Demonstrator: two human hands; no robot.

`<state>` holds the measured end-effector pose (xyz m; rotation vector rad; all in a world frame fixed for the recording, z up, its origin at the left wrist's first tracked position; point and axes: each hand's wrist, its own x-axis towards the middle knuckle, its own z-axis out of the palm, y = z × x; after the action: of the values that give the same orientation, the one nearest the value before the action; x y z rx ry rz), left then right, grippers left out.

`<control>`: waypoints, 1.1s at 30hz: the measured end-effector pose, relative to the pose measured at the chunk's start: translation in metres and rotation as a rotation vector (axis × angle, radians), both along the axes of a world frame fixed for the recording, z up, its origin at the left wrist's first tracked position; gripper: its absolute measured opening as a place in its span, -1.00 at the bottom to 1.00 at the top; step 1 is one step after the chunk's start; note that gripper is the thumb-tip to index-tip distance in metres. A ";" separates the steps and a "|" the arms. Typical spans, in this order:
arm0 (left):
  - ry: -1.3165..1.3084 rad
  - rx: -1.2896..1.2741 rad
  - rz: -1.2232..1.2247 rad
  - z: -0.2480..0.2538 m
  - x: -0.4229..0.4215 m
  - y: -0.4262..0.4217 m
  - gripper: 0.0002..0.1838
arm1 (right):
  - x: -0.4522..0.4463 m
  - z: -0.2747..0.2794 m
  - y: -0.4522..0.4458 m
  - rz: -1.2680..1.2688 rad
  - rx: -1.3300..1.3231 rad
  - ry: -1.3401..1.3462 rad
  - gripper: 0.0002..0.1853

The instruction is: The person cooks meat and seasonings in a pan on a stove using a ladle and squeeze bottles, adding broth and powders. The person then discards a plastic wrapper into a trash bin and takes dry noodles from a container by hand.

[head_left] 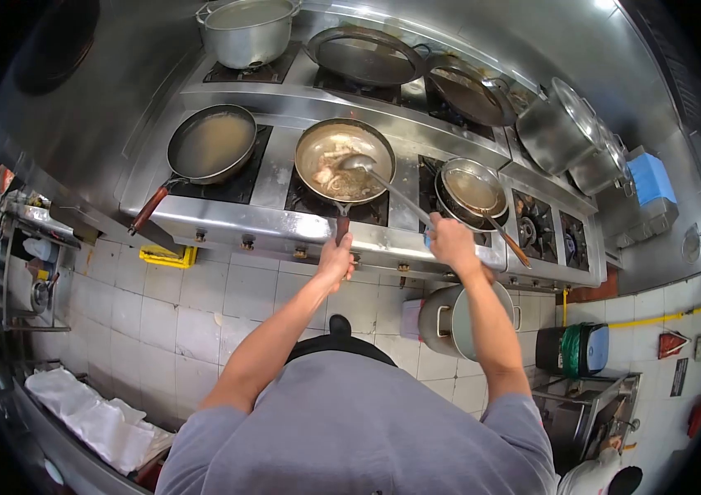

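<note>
My left hand (336, 262) is wrapped round the dark handle of a frying pan (309, 154) on the middle front burner. Pale pieces of food (330, 169) lie in the pan with some liquid; their kind I cannot make out. My right hand (452, 242) grips the long metal handle of a ladle (396, 191). The ladle's bowl is inside the pan, against the food. To the left, another frying pan (210, 144) with a cloudy film inside rests on its burner. On the right, a wood-handled strainer (472, 186) sits over a pan.
A large pot (247, 37) and wide dark pans (367, 58) stand on the raised back burners. Big steel pots (557, 132) lean at the back right. On the floor below the stove's front edge is a tall pot (441, 322). A yellow object (167, 256) is under the stove's left side.
</note>
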<state>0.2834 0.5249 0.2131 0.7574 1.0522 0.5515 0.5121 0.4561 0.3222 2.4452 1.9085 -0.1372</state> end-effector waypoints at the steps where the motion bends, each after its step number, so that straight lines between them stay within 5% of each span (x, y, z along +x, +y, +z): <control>1: 0.033 0.010 0.008 0.002 -0.002 -0.002 -0.65 | -0.002 -0.012 -0.003 -0.002 -0.002 0.000 -0.71; 9: 0.012 -0.011 0.007 0.003 -0.003 0.001 -0.65 | -0.001 -0.091 0.035 -0.087 0.217 0.411 -0.70; 17: 0.006 -0.019 0.005 0.002 -0.008 0.009 -0.65 | -0.004 0.026 -0.010 0.061 -0.003 0.046 -0.71; 25: 0.059 -0.003 -0.038 0.010 -0.019 0.009 -0.64 | -0.010 0.063 -0.054 -0.097 -0.033 0.140 -0.69; 33: 0.058 -0.010 -0.031 0.002 -0.013 -0.004 -0.60 | -0.026 -0.039 -0.022 -0.160 0.145 0.299 -0.70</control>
<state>0.2699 0.5205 0.2154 0.7835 1.0940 0.5008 0.4859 0.4341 0.2836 2.8131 1.8838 -0.4053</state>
